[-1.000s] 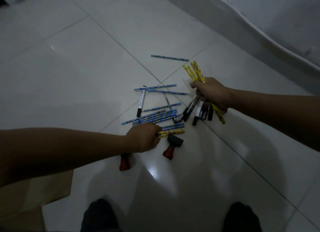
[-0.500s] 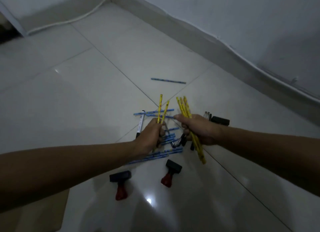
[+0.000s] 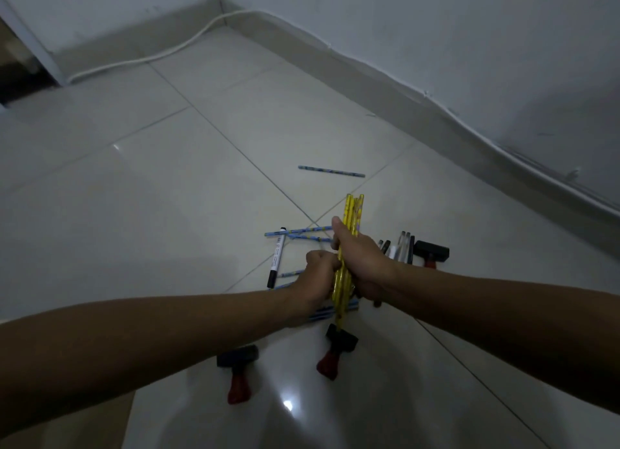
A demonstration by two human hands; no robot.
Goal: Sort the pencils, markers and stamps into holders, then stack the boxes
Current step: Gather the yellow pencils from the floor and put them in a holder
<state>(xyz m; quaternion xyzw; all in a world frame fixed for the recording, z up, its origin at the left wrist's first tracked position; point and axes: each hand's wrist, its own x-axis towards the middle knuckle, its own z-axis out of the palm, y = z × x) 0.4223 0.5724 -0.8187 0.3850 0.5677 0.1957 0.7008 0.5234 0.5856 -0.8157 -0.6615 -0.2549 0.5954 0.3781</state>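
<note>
Since the previous frame the two separate sets of yellow pencils have been brought together into one bundle (image 3: 345, 270), standing roughly upright between the hands; the view has also tilted up, showing more wall and skirting. The left hand (image 3: 320, 275) is curled against the bundle's left side; the right hand (image 3: 364, 264) is wrapped around it.

On the glossy tiled floor (image 3: 167, 186), from left: a white marker with a black cap (image 3: 276, 258); two red-handled stamps with black bases, one (image 3: 237, 371) just right of the left forearm, the other (image 3: 337, 349) below the bundle; blue patterned pencils (image 3: 298, 232) partly hidden behind the hands; one blue pencil (image 3: 331, 171) lying well apart, farther off; a cluster of dark markers (image 3: 401, 247); a third stamp (image 3: 431, 252). Bare tile extends left and beyond. A white cable (image 3: 144, 59) follows the skirting.
</note>
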